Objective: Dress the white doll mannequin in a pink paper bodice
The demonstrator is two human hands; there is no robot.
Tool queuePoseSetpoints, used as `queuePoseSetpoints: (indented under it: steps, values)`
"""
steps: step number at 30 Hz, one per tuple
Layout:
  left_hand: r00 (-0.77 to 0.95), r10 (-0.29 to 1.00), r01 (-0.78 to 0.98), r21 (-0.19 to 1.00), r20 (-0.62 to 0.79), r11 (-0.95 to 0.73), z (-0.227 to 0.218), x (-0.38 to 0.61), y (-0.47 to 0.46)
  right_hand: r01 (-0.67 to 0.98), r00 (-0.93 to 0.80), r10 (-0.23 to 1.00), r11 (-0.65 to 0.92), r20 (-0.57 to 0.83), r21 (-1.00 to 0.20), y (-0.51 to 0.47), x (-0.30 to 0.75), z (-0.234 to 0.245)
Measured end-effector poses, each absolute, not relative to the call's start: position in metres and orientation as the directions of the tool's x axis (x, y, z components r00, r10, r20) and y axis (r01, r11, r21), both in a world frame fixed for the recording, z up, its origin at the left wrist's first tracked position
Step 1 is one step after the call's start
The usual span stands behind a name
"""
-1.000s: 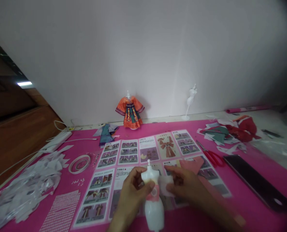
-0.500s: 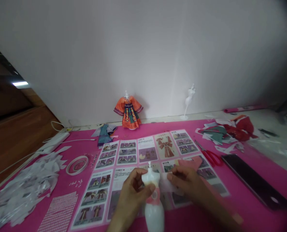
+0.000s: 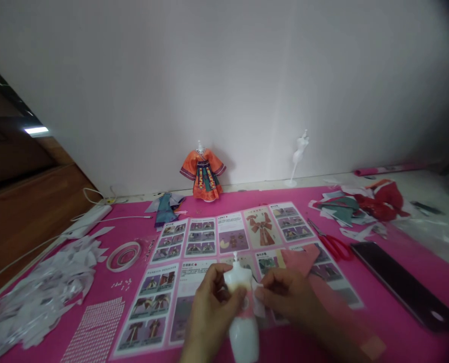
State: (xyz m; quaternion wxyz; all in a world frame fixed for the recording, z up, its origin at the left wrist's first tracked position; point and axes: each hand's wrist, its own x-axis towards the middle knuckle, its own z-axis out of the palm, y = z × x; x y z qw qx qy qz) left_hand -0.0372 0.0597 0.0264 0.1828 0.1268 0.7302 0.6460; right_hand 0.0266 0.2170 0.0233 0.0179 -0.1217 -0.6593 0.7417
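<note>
A small white mannequin torso (image 3: 241, 302) with a pink band round its waist is held upright over the instruction sheet (image 3: 224, 262). My left hand (image 3: 213, 307) wraps round its left side, thumb across the front. My right hand (image 3: 288, 295) pinches a pale paper piece (image 3: 258, 298) against the torso's right side. A pink paper piece (image 3: 298, 258) lies on the sheet just beyond my right hand.
A dressed orange doll form (image 3: 204, 174) and a bare white form (image 3: 299, 154) stand by the wall. Red scissors (image 3: 332, 244), a black phone (image 3: 402, 285) and fabric scraps (image 3: 360, 204) lie right. A tape roll (image 3: 124, 255), sticker sheet (image 3: 94, 333) and paper offcuts (image 3: 35, 297) lie left.
My right hand has drawn in closer to the torso and presses the pale piece against its side. The torso has stayed in my left hand, shifted slightly.
</note>
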Motion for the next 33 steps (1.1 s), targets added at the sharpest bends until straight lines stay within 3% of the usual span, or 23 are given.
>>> queuePoseSetpoints:
  steps: [10, 20, 25, 29, 33]
  values:
    - [-0.915, 0.402, 0.061, 0.97, -0.039, 0.233, 0.01, -0.036, 0.061, 0.161, -0.966, 0.165, -0.214, -0.198, -0.963, 0.213, 0.024, 0.016]
    - [-0.899, 0.424, -0.048, 0.988, -0.107, 0.147, 0.016, -0.032, 0.062, 0.158, -0.971, 0.14, -0.221, -0.192, -0.962, 0.212, 0.022, 0.014]
    - [-0.913, 0.401, 0.009, 0.98, -0.072, 0.197, 0.013, -0.037, 0.06, 0.124, -0.981, 0.113, -0.239, -0.154, -0.963, 0.214, 0.021, 0.011]
    - [-0.924, 0.377, 0.029, 0.968, -0.069, 0.249, 0.01, -0.039, 0.059, 0.06, -0.981, 0.177, -0.108, -0.078, -0.992, 0.214, 0.023, 0.018]
    - [-0.911, 0.404, -0.01, 0.982, -0.086, 0.187, 0.011, -0.04, 0.061, 0.061, -0.99, 0.131, 0.116, -0.046, -0.991, 0.217, 0.026, 0.025]
